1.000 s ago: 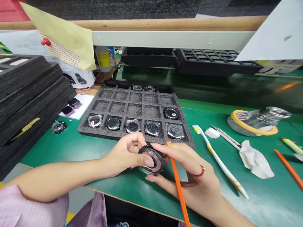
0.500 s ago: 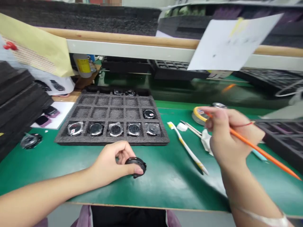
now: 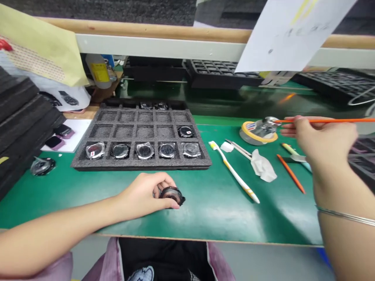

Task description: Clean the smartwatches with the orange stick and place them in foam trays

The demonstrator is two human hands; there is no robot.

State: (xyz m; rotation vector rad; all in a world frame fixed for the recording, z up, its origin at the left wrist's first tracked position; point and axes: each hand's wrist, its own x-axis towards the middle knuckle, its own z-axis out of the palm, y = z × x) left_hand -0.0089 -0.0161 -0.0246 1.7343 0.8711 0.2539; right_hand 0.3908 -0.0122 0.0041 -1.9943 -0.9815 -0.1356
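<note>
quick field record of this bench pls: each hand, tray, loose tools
left hand: grips round watch case on green mat
right hand: holds orange stick, tip at tape roll
foam tray: front row holds five watch cases, one more behind at the right
loose tools: toothbrush, tweezers, crumpled wipe

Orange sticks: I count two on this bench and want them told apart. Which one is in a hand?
The orange stick pinched level in the right hand, tip towards the tape roll. The other orange stick lies untouched on the green mat.
</note>
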